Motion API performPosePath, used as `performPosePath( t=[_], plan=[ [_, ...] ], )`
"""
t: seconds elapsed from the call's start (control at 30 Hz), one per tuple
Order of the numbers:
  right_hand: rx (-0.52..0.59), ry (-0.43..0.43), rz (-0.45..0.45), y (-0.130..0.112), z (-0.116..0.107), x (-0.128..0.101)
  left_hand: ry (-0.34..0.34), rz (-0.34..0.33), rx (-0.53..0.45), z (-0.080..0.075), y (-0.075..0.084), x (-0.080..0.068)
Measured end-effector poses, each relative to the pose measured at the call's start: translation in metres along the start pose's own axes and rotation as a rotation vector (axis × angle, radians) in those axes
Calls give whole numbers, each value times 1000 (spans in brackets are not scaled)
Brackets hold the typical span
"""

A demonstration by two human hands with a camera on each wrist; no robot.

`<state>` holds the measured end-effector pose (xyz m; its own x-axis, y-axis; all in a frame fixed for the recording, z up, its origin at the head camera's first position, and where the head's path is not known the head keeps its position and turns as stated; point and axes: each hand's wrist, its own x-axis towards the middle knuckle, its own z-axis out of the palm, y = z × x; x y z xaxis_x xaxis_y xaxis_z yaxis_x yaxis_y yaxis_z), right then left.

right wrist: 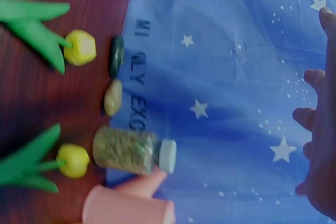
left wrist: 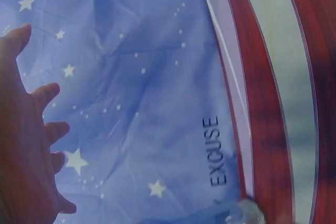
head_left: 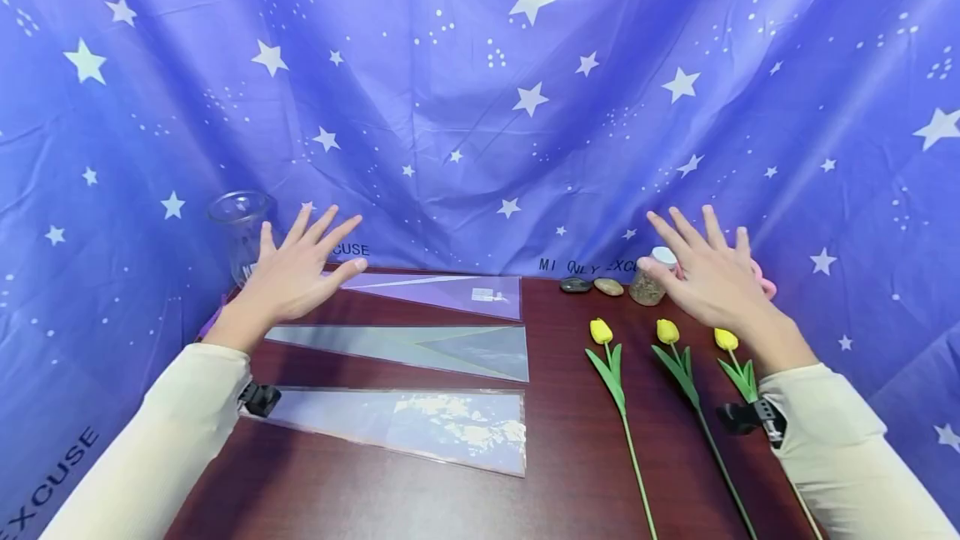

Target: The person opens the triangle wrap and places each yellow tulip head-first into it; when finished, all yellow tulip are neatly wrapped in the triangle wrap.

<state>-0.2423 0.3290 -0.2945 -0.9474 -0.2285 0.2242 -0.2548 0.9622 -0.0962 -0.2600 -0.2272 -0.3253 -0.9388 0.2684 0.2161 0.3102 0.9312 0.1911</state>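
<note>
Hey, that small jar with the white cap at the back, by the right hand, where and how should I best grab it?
Probably take the small jar round its clear body, below the white cap, coming from the front with the right hand. It stands upright against the star cloth, so the back is closed off. The tan stone sits close on its left and a pink thing on its right, so keep the fingers narrow.
</note>
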Motion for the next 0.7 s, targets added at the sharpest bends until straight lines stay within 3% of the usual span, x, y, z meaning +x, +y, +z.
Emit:
performPosePath(
  t=[0.13, 0.3, 0.4, 0.7],
  plan=[
    [135, 61, -28, -9, 19, 7, 27, 11, -36, 14, 5, 14],
    [373, 134, -47, -25, 59, 20, 74, 49, -139, 39, 16, 36],
    [503, 105, -20, -38, 86, 29, 66, 56, -234, 57, 27, 45],
    [748, -15, 90, -70, 159, 54, 11, 52, -492, 109, 58, 62]
  ],
)
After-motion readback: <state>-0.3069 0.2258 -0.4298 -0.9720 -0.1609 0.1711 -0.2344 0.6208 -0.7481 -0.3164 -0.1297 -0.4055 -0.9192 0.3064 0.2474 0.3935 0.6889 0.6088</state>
